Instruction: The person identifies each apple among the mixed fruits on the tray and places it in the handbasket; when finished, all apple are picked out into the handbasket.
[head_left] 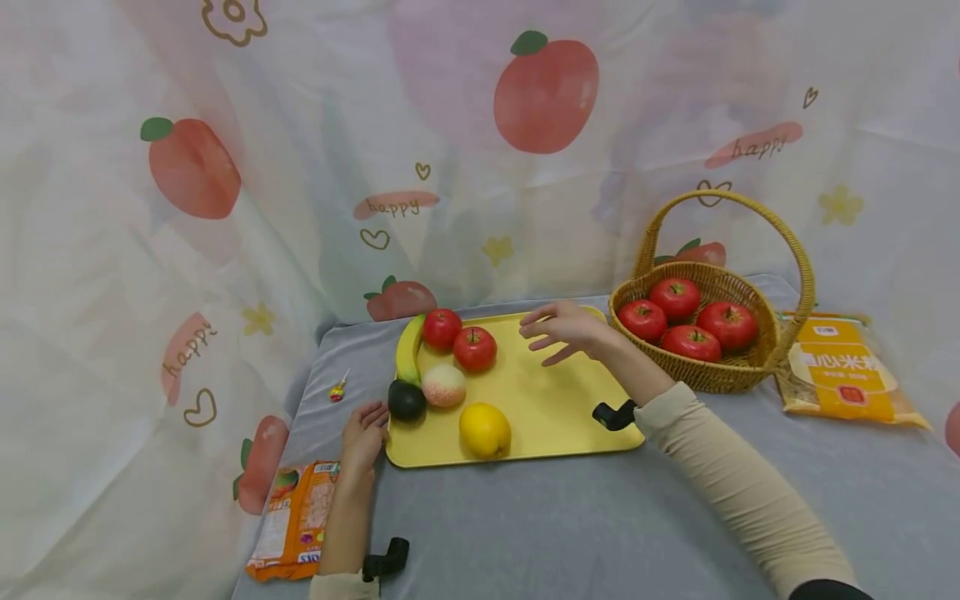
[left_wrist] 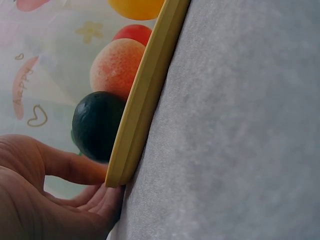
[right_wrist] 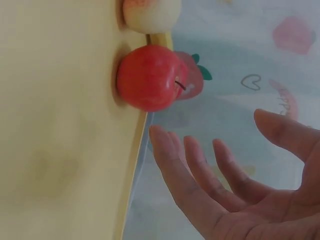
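Note:
My left hand (head_left: 365,433) is at the left edge of a yellow tray (head_left: 570,417). In the left wrist view its thumb and fingers hold the tray's rim (left_wrist: 137,100) at the corner, beside a dark green avocado (left_wrist: 98,126). My right hand (head_left: 567,327) hovers over the tray's back right part, holding nothing, its fingers spread and slightly bent. Nearest to it is a red apple (head_left: 475,349) on the tray, also in the right wrist view. Another red apple (head_left: 442,329), a banana (head_left: 408,350), a peach (head_left: 444,386) and a rounded yellow fruit (head_left: 484,431) lie on the tray too.
A wicker basket (head_left: 697,379) with a tall handle holds several red apples (head_left: 727,326) at the back right. Beside it lies a yellow food bag (head_left: 847,367). An orange snack packet (head_left: 296,521) and a small lollipop (head_left: 337,390) lie on the left. A printed curtain (head_left: 465,108) hangs behind.

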